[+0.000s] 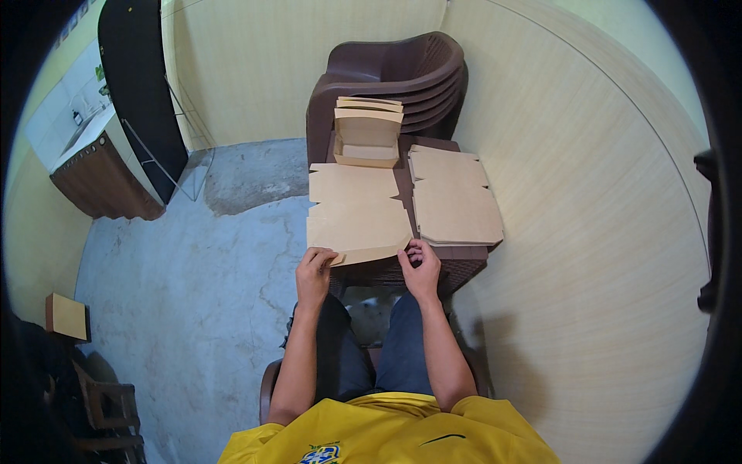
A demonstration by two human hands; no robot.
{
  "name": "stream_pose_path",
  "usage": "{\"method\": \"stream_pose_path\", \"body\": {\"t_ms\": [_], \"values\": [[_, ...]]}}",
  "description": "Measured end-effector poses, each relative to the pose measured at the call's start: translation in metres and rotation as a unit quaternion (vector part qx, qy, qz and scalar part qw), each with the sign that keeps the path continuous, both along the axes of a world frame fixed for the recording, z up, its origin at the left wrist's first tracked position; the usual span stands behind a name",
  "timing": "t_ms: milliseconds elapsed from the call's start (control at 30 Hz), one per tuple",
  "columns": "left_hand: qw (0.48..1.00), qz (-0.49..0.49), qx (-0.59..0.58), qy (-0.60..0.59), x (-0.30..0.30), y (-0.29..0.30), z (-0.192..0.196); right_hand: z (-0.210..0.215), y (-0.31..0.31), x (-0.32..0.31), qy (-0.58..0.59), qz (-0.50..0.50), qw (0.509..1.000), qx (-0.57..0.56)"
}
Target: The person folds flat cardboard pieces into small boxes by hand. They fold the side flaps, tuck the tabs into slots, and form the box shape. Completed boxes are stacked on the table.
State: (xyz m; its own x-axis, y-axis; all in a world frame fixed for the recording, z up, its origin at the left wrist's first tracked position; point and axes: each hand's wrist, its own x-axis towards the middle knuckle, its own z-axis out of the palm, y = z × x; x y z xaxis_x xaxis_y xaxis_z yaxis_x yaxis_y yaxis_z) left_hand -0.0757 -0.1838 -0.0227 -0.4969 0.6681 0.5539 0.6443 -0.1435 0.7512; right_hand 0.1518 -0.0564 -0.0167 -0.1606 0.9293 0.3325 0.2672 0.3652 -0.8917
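Observation:
A brown cardboard box blank (355, 213) lies in front of me on a dark brown plastic table (464, 267). Its near edge is folded up into a low strip. My left hand (314, 271) pinches the left corner of that edge, where a small tab is turned in. At the right corner, my right hand (420, 264) grips the other end of the strip between thumb and fingers. Right of this blank rests a stack of flat cardboard blanks (456, 197). Beyond it stands an open folded cardboard box (369, 147) with its lid raised.
Stacked brown plastic chairs (390, 73) stand behind the table, close to the wood-panelled wall (587, 193) on the right. At far left are a sink counter (104, 174) and a black panel (143, 77). A wooden chair (112, 410) sits lower left, beneath a small box (67, 316).

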Motion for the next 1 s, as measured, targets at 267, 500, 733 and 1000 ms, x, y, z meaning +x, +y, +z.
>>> {"method": "stream_pose_path", "body": {"t_ms": [267, 500, 733, 1000], "values": [[0.997, 0.031, 0.005, 0.073, -0.006, 0.001, -0.004, -0.001, 0.001, 0.0, 0.018, 0.007, 1.0, -0.014], [0.996, -0.028, -0.055, 0.07, 0.001, -0.007, 0.008, -0.008, -0.01, -0.008, 0.009, -0.065, 0.997, 0.047], [0.996, -0.061, -0.057, 0.019, 0.009, -0.013, 0.028, -0.009, -0.009, -0.008, -0.14, -0.136, 0.977, 0.089], [0.957, 0.015, -0.126, 0.261, 0.035, 0.038, 0.051, -0.009, -0.007, -0.008, -0.153, -0.121, 0.971, 0.141]]}}
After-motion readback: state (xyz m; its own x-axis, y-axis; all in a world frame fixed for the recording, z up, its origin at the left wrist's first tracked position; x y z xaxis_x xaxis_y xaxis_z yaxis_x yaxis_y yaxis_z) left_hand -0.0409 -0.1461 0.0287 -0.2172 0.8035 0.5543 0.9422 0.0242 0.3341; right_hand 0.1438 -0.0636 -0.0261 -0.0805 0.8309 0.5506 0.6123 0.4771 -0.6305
